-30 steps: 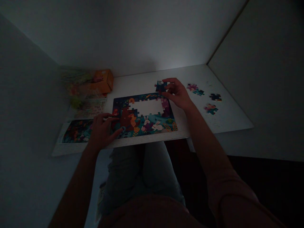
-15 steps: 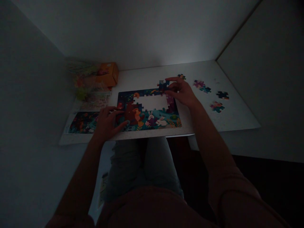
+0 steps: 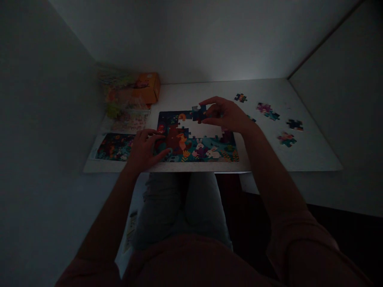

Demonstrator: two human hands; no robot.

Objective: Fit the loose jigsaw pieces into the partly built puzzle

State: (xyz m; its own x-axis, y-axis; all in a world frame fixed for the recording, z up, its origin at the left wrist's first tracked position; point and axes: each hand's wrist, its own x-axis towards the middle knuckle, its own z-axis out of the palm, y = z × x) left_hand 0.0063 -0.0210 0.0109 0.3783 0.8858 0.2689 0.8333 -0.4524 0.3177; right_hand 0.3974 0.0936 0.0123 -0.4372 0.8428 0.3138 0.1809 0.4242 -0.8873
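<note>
White desk (image 3: pixel 314 151) | right fingers (image 3: pixel 211 99) pinch puzzle piece (image 3: pixel 199 113) | left hand (image 3: pixel 143 149) on puzzle (image 3: pixel 191 155)

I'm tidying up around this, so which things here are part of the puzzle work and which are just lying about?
In use: right hand holding a dark blue jigsaw piece; left hand on the part-built jigsaw puzzle; loose jigsaw pieces; printed puzzle picture.
Lying about: orange cardboard box; patterned paper sheet.

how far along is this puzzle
Done: the outer part of the forest-animal jigsaw puzzle is assembled, with rabbits along the bottom. In hand: the right hand holds a dark blue piece over the central gap, the left hand resting on the puzzle. Left: that gap and the loose pieces to the right.
</note>
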